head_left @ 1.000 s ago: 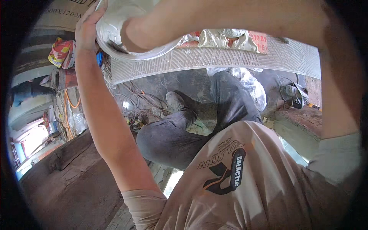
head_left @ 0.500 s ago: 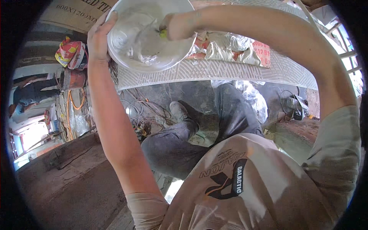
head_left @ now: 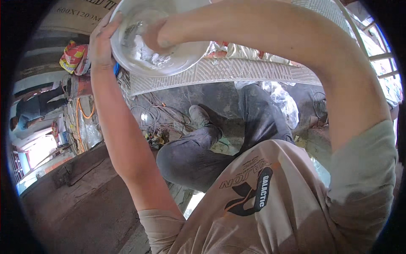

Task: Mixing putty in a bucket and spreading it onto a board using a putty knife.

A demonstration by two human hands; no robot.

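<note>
A white plastic bucket [head_left: 186,62] is tilted toward me at the top of the view. White powdery or pasty material [head_left: 146,54] lies inside on its bottom and wall. My left hand [head_left: 102,42] is closed round the left rim, with the thumb over the edge. Deep in the bucket is my right hand [head_left: 157,37], its back toward me and its fingers curled. Whatever it grips is hidden behind the hand. Behind my right forearm and below the bucket stretches a pale panel [head_left: 237,72] with ridged combed lines.
Crumpled sacks [head_left: 241,51] lie on the panel. A cardboard box [head_left: 76,17] stands at the far left, near a red-and-yellow bag [head_left: 74,57]. Cables [head_left: 156,112] and clear plastic sheeting [head_left: 284,106] lie around my legs. Another person [head_left: 36,106] is at the left, away from my hands.
My right hand has moved left and deeper into the bucket; the yellow-green bit seen in it is now hidden. The bucket and my left hand have shifted slightly left and up.
</note>
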